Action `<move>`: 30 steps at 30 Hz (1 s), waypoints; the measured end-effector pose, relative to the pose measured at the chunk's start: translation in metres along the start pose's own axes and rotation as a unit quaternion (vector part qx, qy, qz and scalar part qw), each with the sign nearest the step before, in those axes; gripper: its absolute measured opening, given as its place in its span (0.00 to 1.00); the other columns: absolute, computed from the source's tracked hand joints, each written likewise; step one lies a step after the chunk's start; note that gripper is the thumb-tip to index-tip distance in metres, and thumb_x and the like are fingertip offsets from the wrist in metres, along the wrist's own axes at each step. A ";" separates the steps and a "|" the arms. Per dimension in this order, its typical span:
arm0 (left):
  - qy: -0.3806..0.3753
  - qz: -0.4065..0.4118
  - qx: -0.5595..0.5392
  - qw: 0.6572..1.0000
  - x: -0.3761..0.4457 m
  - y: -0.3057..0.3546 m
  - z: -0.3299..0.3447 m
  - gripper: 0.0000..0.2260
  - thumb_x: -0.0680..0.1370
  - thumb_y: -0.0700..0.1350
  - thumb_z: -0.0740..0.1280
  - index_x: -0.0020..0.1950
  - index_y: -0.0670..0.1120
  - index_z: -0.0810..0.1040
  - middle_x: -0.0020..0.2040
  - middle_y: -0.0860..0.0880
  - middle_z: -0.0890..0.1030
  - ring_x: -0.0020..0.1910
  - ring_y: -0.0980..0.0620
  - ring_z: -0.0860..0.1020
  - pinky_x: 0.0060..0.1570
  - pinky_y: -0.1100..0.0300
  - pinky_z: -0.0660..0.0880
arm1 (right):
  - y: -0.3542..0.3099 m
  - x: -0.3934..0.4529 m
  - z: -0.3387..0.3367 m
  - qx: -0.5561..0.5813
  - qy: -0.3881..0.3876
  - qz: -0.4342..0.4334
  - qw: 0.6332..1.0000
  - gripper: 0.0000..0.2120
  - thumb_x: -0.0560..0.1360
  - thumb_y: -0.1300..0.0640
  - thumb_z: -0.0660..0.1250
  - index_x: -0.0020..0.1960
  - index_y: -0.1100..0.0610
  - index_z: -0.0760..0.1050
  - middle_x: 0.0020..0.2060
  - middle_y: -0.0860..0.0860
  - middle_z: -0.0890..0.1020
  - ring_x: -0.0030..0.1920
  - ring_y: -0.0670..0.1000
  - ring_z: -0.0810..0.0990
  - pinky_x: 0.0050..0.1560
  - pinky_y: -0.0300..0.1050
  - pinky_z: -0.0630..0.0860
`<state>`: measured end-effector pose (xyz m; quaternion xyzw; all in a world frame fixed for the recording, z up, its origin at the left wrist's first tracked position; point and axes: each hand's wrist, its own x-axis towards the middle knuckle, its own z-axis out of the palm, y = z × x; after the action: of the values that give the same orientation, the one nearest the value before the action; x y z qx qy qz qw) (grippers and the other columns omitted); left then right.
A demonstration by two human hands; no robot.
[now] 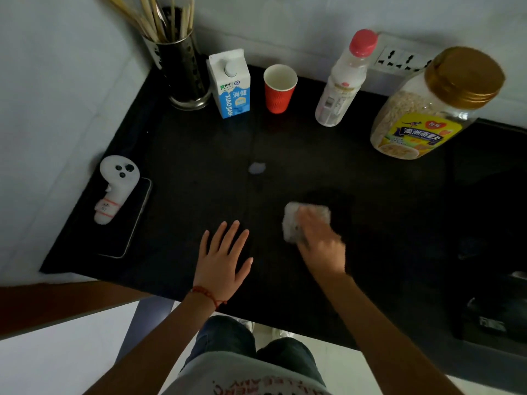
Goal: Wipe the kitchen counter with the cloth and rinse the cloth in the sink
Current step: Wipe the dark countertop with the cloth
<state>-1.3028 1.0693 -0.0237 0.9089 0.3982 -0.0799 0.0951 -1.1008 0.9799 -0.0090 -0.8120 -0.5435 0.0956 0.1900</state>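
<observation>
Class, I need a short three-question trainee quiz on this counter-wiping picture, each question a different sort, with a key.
1. True or false: the left hand holds the cloth.
2. Which stands between the milk carton and the pink-capped bottle? A) oat jar B) red cup C) chopstick holder
3. Fill in: a small pale spill lies on the black ____.

Key:
1. False; the right hand presses the cloth, the left lies flat and open.
2. B, the red cup.
3. counter.
</observation>
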 end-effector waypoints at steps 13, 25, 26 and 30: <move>0.032 -0.024 -0.040 0.998 0.005 -0.017 -0.006 0.23 0.73 0.57 0.55 0.66 0.51 0.67 0.67 0.46 0.74 0.67 0.44 0.72 0.64 0.44 0.65 | -0.023 0.059 -0.003 -0.001 -0.010 -0.002 1.000 0.25 0.71 0.64 0.68 0.67 0.56 0.69 0.66 0.54 0.75 0.65 0.54 0.74 0.58 0.51 0.76; 0.038 -0.094 -0.035 0.994 0.015 -0.064 -0.007 0.24 0.75 0.57 0.53 0.68 0.48 0.66 0.70 0.45 0.71 0.69 0.44 0.69 0.67 0.46 0.60 | -0.061 0.113 0.028 0.022 -0.022 -0.028 0.999 0.26 0.71 0.66 0.66 0.68 0.59 0.67 0.70 0.55 0.69 0.71 0.54 0.65 0.67 0.56 0.68; 0.035 -0.095 -0.037 0.994 0.015 -0.065 -0.008 0.24 0.76 0.58 0.52 0.68 0.49 0.66 0.70 0.45 0.71 0.69 0.44 0.69 0.67 0.46 0.60 | -0.054 0.103 0.028 0.017 -0.034 -0.085 0.996 0.26 0.69 0.66 0.69 0.66 0.59 0.70 0.67 0.56 0.72 0.69 0.55 0.69 0.64 0.57 0.71; 0.024 -0.092 -0.041 0.995 0.014 -0.066 -0.008 0.28 0.78 0.60 0.40 0.68 0.48 0.66 0.70 0.45 0.71 0.69 0.44 0.68 0.67 0.45 0.60 | -0.029 0.126 0.019 -0.020 -0.034 -0.131 0.991 0.26 0.68 0.65 0.70 0.65 0.59 0.71 0.64 0.57 0.76 0.62 0.57 0.76 0.60 0.51 0.75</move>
<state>-1.3415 1.1247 -0.0257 0.8654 0.4851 -0.0500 0.1154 -1.0829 1.1091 -0.0075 -0.7340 -0.6527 0.0867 0.1665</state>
